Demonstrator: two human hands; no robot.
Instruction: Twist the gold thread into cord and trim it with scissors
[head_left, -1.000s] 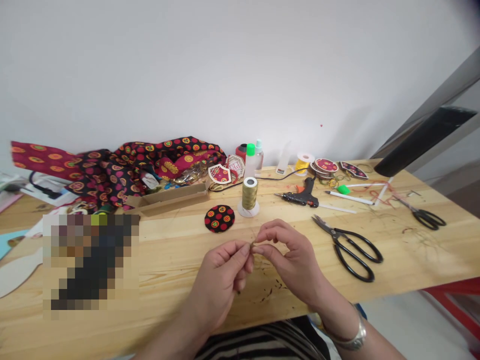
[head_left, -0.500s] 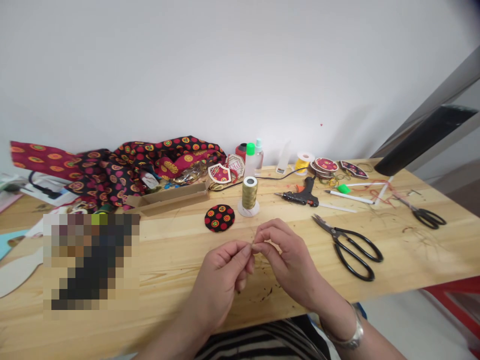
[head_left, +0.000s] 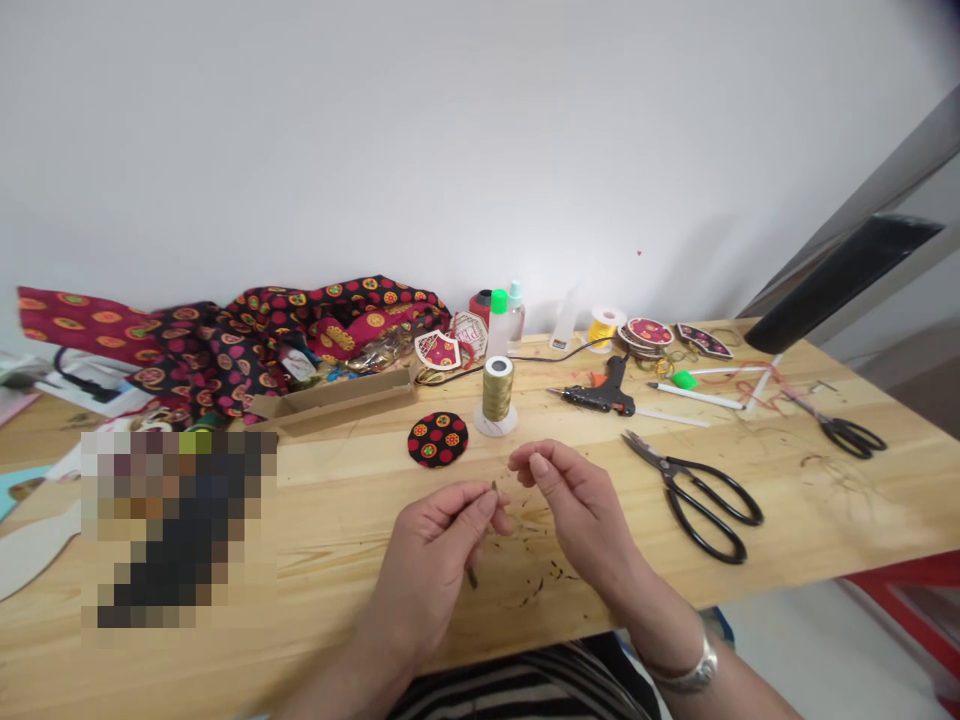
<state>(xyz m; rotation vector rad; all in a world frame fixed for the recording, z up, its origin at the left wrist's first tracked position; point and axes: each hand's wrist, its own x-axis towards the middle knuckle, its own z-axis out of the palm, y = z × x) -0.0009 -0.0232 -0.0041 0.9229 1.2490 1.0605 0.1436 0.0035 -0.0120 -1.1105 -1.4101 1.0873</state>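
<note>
My left hand (head_left: 442, 540) is closed, pinching a thin olive-brown cord (head_left: 472, 577) between thumb and forefinger. One end pokes up past the thumb tip and the other hangs below the fingers. To its right, my right hand (head_left: 581, 500) is held apart from the cord, its thumb pressed against curled fingers. Whether a fine thread is in that pinch I cannot make out. Just beyond the hands stands a spool of gold thread (head_left: 498, 392). Beside it lies a round black patterned fabric disc (head_left: 438, 440). Black-handled scissors (head_left: 694, 490) rest right of my right hand.
A glue gun (head_left: 604, 390) lies behind the scissors, with a marker (head_left: 697, 396) and smaller scissors (head_left: 847, 435) farther right. Patterned cloth (head_left: 247, 340), a cardboard box (head_left: 337, 400) and bottles (head_left: 498, 325) line the back. Dark scraps (head_left: 536, 585) litter the table front.
My right hand has drawn away from my left, so the fingertips no longer meet. The cord in my left hand now shows at both ends.
</note>
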